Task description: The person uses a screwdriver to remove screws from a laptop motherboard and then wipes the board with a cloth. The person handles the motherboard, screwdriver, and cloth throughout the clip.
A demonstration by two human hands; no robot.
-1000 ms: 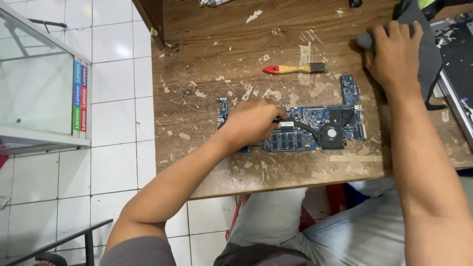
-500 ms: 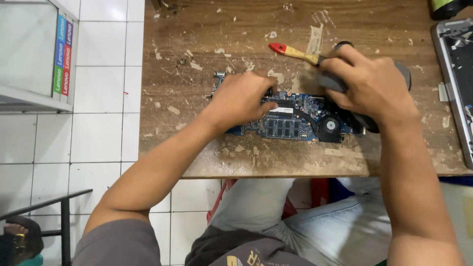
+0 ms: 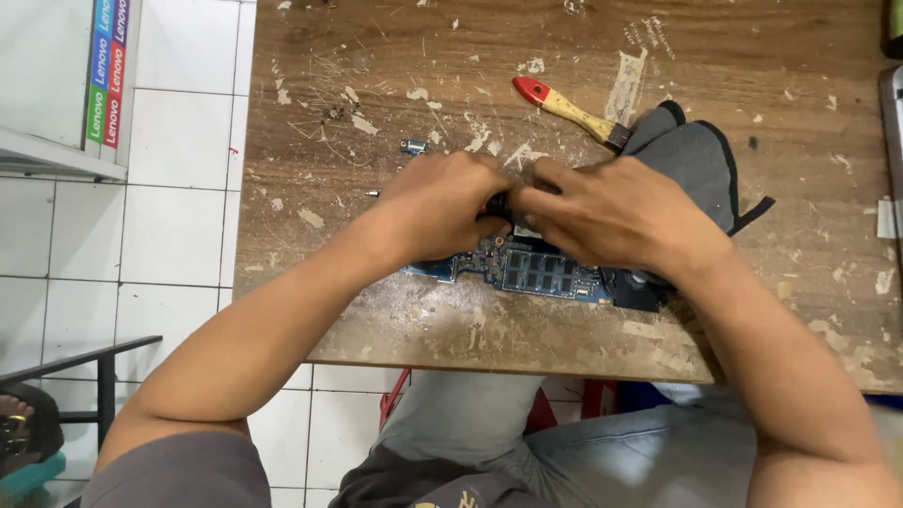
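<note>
Looking down, I see the blue circuit board [image 3: 536,273] lying flat near the front edge of the scarred wooden table [image 3: 376,320], half hidden under both hands. My left hand [image 3: 442,202] and right hand [image 3: 611,212] meet over its top edge, fingertips curled together on a small dark part; I cannot tell exactly what they pinch. A dark grey cloth [image 3: 696,160] lies beneath the right hand, touching a yellow-handled brush [image 3: 564,105].
</note>
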